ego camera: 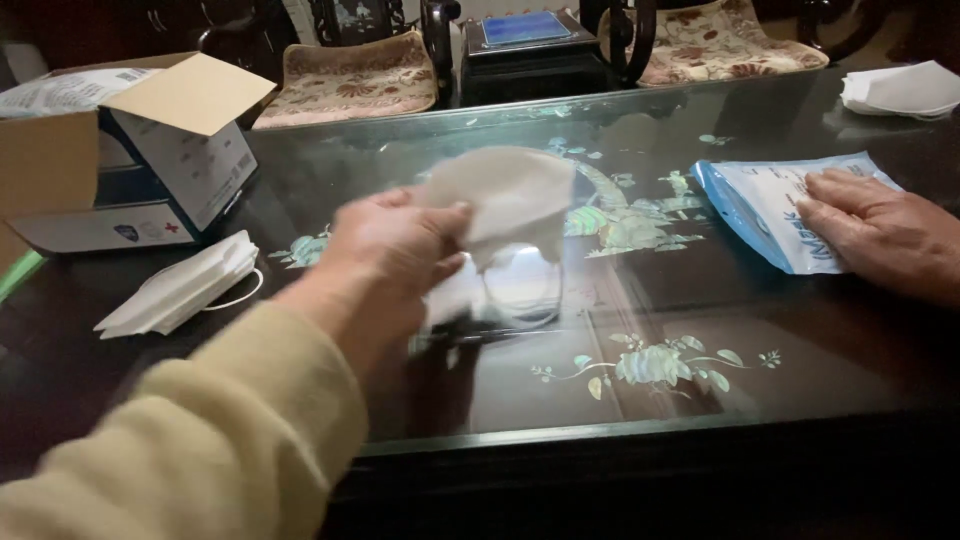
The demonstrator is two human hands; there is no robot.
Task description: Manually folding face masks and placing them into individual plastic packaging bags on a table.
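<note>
My left hand (395, 245) is raised over the dark glass-topped table (640, 400) and holds a white folded face mask (510, 195) by its near edge; the mask is blurred from motion. My right hand (880, 235) rests flat on a blue and white flat plastic packet (765, 205) at the right side of the table, fingers pressed down on it. A stack of white folded masks (180, 285) lies on the table to the left of my left arm.
An open cardboard box (130, 150) stands at the far left. Another pile of white masks (905, 90) lies at the far right corner. Cushioned dark wooden chairs (350, 75) and a small dark stand (530, 45) are behind the table.
</note>
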